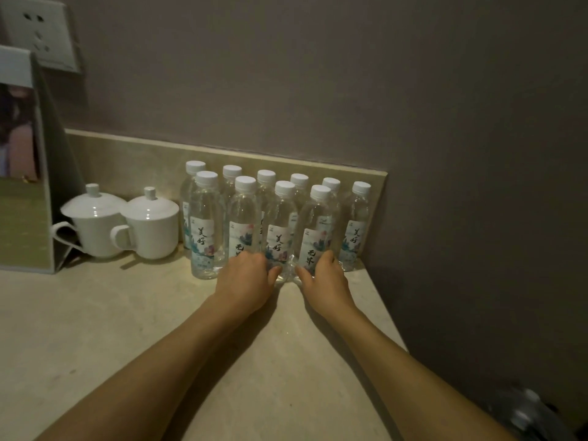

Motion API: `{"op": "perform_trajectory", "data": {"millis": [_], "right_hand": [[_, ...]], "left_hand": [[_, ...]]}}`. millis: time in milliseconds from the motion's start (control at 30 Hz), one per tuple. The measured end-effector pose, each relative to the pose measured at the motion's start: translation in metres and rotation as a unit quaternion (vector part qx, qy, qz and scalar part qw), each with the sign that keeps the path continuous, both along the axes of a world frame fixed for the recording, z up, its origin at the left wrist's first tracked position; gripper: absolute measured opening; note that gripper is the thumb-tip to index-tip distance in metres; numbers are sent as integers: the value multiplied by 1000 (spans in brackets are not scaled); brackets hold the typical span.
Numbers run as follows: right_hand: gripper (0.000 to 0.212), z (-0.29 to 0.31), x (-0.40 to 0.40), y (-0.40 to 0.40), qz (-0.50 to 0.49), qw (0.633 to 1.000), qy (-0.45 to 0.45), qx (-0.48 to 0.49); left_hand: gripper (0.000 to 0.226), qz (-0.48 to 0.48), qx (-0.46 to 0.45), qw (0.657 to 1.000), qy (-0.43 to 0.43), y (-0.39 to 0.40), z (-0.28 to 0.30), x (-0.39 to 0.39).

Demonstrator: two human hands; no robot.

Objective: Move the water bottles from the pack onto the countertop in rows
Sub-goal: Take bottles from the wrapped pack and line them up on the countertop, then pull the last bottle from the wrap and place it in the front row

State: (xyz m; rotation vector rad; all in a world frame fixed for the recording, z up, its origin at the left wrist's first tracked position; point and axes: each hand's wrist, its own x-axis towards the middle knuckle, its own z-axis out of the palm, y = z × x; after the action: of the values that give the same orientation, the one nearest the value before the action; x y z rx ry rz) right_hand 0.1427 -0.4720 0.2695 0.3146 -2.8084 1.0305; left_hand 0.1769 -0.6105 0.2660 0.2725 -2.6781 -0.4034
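Several clear water bottles with white caps and flowered labels stand in two rows on the beige countertop [95, 313] against the backsplash. My left hand [246, 278] grips the base of the third front-row bottle [280, 230], its thumb curled round the bottom. My right hand [321, 278] grips the base of the fourth front-row bottle [315, 237], which leans slightly to the left. The leftmost front bottle [205, 224] stands free. The pack [525, 412] shows only as a blurred dark shape with pale caps at the lower right, below the counter.
Two white lidded cups [95, 224] [152, 227] stand left of the bottles. A standing framed card [22, 173] is at the far left, with a wall socket [41, 30] above it. The counter ends at the wall [477, 186] on the right.
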Motion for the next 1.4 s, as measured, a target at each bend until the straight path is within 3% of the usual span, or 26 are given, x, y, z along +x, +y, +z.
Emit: {"op": "perform_trajectory", "data": {"millis": [300,400,567,833,1033,1200,1400], "right_hand": [[58,5,7,10,3,1000,-12,-22],[56,6,13,24,6,999,2,-32],[47,18,24,65,7,997,41,-66],[33,28,41,224,-25,985,109,-134],[21,11,60,358,-76,977,129,-152],[14,-31,66,484,-141,974,94,-149],[5,-94,57,583,-213,964,24,-159]], "left_hand": [[34,-24,75,997,-16,5,6,11],[42,-33,69,997,-13,18,10,16],[35,-73,102,992,-10,62,25,20],[37,-146,92,985,28,224,47,29],[39,-192,73,979,6,357,37,26],[36,-245,83,962,-85,476,3,20],[34,-269,122,933,-204,559,-68,-11]]}}
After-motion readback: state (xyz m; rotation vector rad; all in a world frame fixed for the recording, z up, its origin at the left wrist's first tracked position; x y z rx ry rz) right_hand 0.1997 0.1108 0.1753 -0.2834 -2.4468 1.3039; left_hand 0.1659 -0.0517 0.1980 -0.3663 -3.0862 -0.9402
